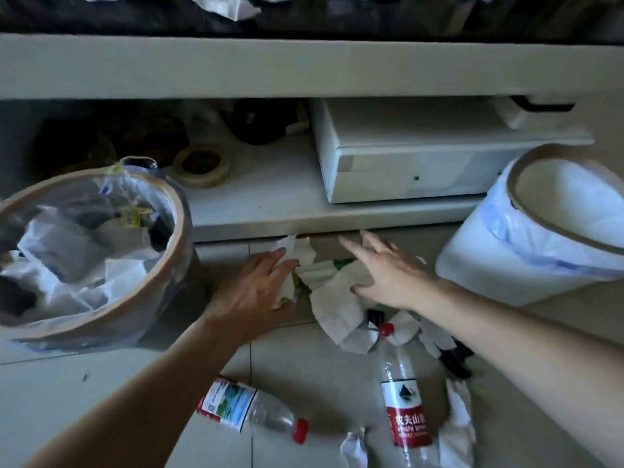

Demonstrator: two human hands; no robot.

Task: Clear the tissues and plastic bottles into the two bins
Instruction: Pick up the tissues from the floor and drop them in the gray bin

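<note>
At frame centre, the left hand (258, 292) clutches a crumpled tissue (289, 288); the right hand (388, 271) hovers spread and empty over more tissues (337, 307). Two plastic bottles (403, 396) lie on the floor below them.

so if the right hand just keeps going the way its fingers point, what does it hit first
Probably the front edge of the low shelf: the right hand lies open over the tissues, its fingers aimed up-left at it. Depth is unclear.

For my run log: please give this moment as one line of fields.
left hand: gripping tissue | right hand: open over tissue pile | bottles: two on floor | bins: left filled, right empty
</note>
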